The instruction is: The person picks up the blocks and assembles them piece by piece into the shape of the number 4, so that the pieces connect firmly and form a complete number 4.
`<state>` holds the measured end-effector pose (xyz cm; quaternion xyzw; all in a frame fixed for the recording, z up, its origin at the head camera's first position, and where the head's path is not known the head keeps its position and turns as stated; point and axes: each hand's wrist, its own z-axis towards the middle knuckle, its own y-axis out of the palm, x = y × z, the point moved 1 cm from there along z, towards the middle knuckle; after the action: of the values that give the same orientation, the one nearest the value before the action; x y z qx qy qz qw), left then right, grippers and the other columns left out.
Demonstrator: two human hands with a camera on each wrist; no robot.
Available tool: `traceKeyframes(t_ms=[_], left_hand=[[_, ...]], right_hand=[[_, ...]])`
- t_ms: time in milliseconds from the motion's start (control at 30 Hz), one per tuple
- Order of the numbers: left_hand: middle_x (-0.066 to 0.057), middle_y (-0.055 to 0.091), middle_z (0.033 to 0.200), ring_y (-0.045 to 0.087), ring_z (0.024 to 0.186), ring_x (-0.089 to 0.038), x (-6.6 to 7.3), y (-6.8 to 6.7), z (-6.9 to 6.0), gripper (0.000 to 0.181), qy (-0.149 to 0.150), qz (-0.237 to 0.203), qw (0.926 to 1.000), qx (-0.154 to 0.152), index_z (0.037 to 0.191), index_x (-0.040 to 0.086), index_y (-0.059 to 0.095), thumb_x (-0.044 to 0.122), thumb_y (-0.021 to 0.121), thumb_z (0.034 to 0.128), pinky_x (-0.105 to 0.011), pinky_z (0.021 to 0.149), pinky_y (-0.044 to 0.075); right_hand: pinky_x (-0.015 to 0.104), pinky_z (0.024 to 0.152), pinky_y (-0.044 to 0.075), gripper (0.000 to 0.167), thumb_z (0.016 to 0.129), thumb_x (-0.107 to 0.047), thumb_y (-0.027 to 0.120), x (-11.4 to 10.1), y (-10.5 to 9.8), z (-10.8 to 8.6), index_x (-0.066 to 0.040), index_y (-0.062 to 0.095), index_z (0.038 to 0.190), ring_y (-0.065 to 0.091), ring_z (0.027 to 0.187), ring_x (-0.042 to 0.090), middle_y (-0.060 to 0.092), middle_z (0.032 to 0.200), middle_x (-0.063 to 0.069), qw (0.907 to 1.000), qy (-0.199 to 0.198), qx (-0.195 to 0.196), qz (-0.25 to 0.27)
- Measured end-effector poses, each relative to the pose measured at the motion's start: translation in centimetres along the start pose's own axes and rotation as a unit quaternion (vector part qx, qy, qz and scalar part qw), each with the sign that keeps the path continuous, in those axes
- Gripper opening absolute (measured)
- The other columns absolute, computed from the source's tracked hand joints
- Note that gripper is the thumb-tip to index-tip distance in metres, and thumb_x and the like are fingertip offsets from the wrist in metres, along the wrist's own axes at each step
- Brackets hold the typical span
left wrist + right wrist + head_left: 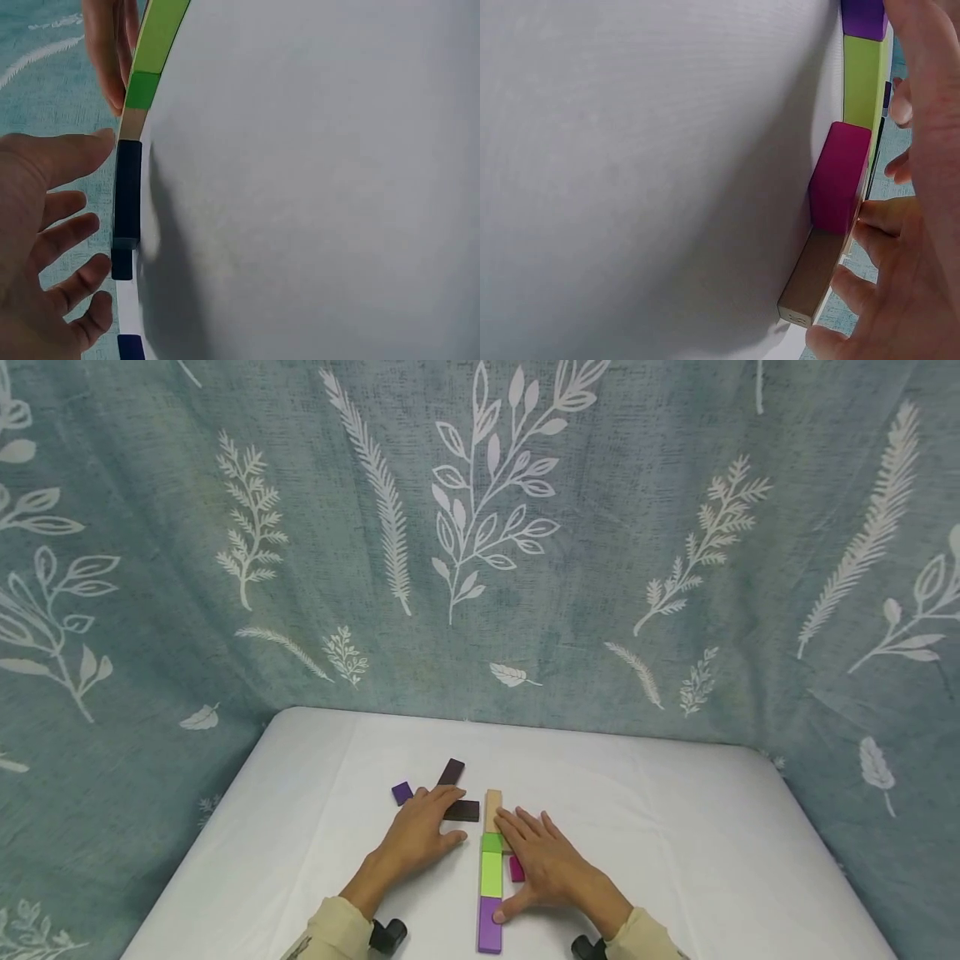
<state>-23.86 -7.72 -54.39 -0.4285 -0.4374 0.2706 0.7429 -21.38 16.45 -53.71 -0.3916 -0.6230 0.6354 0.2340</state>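
Wooden blocks lie in a line on the table: a purple block [490,931], a lime block [491,875], a small green block [491,842] and a tan block [492,810]. My right hand [546,864] spreads over the line's right side. Its thumb rests at the purple block, its fingers lie by the tan block, and a magenta block [840,178] shows partly under it. My left hand [418,837] hovers, fingers loosely spread, over two dark blocks, one lying crosswise [462,811] and one slanting [452,772]. Whether it touches them, I cannot tell.
A small dark-purple block [402,793] lies left of my left fingers. Beneath everything is a white-covered table [675,827]. A blue-green curtain [570,677] with white leaf prints stands behind it and along both sides.
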Motion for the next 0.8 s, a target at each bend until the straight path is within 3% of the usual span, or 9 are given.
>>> traceKeyframes(t_ms=[267, 500, 800], left_hand=[[-0.005, 0.063, 0.132, 0.056, 0.104, -0.024, -0.7, 0.6, 1.4, 0.053, 0.000, -0.009, 0.9999, 0.012, 0.132, 0.010, 0.066, 0.031, 0.081, 0.0852, -0.041, 0.088, 0.048], [-0.004, 0.065, 0.129, 0.056, 0.102, -0.022, -1.2, 1.0, 1.6, 0.051, -0.009, 0.000, 0.9999, 0.008, 0.128, 0.011, 0.068, 0.033, 0.082, 0.0850, -0.040, 0.088, 0.048], [-0.004, 0.068, 0.124, 0.058, 0.100, -0.022, -1.5, 1.2, 1.9, 0.048, 0.004, 0.010, 0.9998, 0.017, 0.125, 0.011, 0.071, 0.033, 0.083, 0.0842, -0.040, 0.085, 0.049]], right_hand=[[0.058, 0.119, 0.018, 0.141, 0.053, -0.094, 0.066, 0.2, 0.0, 0.1, -0.009, 0.028, 0.160, 0.025, 0.150, 0.032, 0.030, 0.164, 0.007, 0.9999, 0.010, -0.009, -0.002], [0.059, 0.119, 0.017, 0.142, 0.054, -0.093, 0.066, 0.0, 0.0, 0.1, -0.008, 0.025, 0.160, 0.025, 0.150, 0.033, 0.028, 0.164, 0.008, 0.9998, 0.009, -0.015, 0.001], [0.061, 0.118, 0.018, 0.140, 0.056, -0.091, 0.069, -0.1, -0.1, -0.1, -0.007, 0.026, 0.160, 0.027, 0.149, 0.034, 0.029, 0.164, 0.010, 1.0000, 0.002, -0.007, 0.003]])
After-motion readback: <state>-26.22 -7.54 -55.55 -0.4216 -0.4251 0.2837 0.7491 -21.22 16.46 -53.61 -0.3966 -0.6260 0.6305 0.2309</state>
